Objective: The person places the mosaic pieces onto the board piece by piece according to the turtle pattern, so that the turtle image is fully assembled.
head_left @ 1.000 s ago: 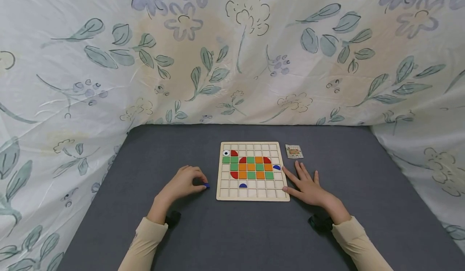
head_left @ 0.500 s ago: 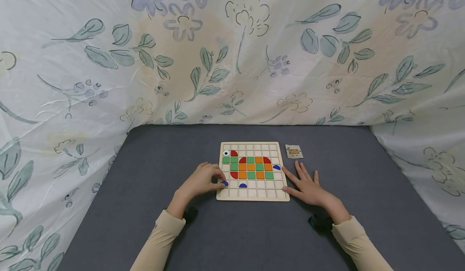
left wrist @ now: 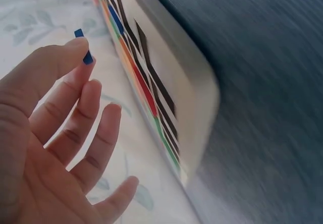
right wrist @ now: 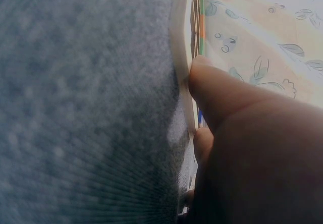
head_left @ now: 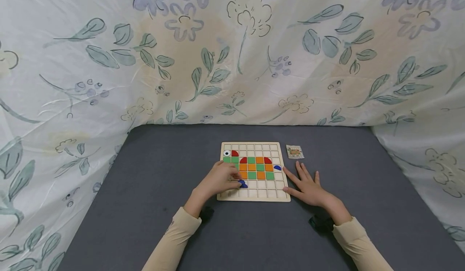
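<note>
Between thumb and forefinger my left hand point(head_left: 219, 178) pinches a small blue half-round tile point(left wrist: 84, 47), seen edge-on in the left wrist view. It is over the lower left of a wooden grid board point(head_left: 261, 195), overlapping another blue half-round tile point(head_left: 244, 186) in the head view. Green, orange and red tiles fill a patch of the grid, with a round eye tile point(head_left: 227, 153) at upper left. One more blue half-round tile point(head_left: 277, 168) lies near the right edge. My right hand point(head_left: 308, 188) is spread flat, its thumb and forefinger touching the board's right edge.
A small picture card point(head_left: 294, 152) lies on the dark grey cloth point(head_left: 254, 238), beyond my right fingertips. Behind the table hangs a floral curtain point(head_left: 247, 53), which also runs down both sides.
My left hand has carried the blue half-round tile rightward from the cloth beside the board to above its lower left. The right hand stays in place.
</note>
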The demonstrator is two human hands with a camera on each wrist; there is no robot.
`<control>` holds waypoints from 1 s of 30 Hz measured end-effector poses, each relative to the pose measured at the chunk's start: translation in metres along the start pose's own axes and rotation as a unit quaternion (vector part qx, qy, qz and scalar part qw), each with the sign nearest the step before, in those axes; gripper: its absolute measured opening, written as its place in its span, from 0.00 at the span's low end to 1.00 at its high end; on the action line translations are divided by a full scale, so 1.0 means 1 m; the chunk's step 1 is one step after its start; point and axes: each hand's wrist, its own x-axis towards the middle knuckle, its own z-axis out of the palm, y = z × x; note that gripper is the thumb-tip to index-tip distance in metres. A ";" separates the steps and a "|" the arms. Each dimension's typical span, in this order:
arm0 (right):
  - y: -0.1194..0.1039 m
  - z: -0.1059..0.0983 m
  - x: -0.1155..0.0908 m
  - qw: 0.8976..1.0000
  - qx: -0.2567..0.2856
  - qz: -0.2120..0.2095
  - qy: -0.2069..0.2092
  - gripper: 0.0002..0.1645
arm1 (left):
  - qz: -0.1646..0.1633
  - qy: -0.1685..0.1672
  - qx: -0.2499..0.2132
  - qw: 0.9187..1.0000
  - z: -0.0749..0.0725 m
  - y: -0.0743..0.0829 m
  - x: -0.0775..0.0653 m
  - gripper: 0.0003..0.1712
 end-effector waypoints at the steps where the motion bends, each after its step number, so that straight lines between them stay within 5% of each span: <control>1: 0.000 0.000 0.000 1.000 -0.001 0.000 0.000 0.45 | 0.001 0.001 0.001 1.000 0.001 0.002 0.002 0.07; 30: 0.000 0.001 0.001 1.000 -0.005 0.000 -0.001 0.45 | -0.003 0.003 0.075 0.997 0.030 0.048 0.034 0.03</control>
